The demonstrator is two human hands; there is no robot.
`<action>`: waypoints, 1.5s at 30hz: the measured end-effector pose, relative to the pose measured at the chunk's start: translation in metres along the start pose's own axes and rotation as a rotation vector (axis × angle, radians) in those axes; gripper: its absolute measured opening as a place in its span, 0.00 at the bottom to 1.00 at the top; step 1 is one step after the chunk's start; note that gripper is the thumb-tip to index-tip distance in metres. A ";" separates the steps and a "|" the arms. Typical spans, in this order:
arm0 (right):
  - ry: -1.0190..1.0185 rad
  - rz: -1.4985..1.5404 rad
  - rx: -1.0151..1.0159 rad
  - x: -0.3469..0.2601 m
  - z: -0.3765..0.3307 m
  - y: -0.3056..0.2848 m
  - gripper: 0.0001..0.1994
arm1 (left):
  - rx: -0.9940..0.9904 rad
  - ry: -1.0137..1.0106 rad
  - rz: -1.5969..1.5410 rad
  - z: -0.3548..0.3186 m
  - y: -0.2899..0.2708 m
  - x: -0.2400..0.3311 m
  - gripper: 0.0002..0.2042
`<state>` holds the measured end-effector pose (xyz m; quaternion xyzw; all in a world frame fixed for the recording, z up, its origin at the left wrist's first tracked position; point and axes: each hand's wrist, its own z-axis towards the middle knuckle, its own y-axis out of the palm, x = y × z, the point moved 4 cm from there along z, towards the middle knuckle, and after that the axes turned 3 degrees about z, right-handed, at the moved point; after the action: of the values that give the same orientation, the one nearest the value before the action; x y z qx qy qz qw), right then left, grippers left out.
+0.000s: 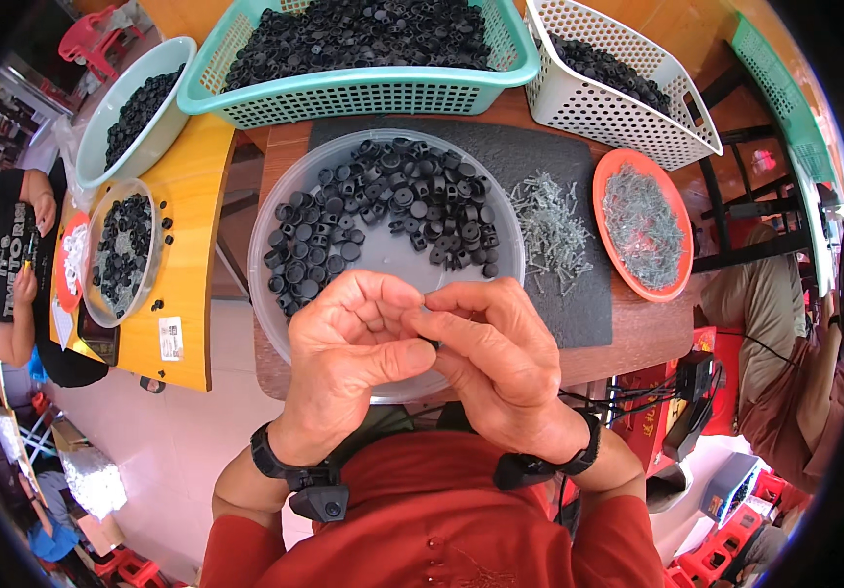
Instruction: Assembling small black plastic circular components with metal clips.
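My left hand and my right hand meet fingertip to fingertip over the near rim of a clear round tub. Both are closed in a pinch around a small black plastic part; only a dark sliver shows between the fingers. Black round plastic caps fill the tub's far and left sides, while its middle floor is bare. To the right, a loose pile of screws lies on a dark mat. Beyond it an orange plate holds a tangle of thin metal pins or screws.
A green basket and a white basket of black parts stand at the back. On the left, a yellow table carries a pale basin and a clear tub. A person works there; another sits at right.
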<state>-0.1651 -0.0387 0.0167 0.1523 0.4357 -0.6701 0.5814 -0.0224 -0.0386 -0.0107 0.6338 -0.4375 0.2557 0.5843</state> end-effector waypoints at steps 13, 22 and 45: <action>0.069 0.041 0.023 -0.002 0.007 -0.005 0.18 | -0.056 -0.116 0.145 -0.001 -0.005 -0.002 0.11; -0.055 0.014 0.043 0.006 -0.002 -0.001 0.13 | -0.022 -0.081 0.167 -0.004 -0.005 -0.007 0.08; -0.245 -0.569 -0.405 0.053 0.051 0.030 0.07 | 0.118 0.069 0.057 -0.002 -0.025 0.016 0.07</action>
<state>-0.1369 -0.1102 -0.0040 -0.1745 0.5114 -0.7185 0.4379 0.0072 -0.0429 -0.0095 0.6451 -0.4194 0.3192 0.5532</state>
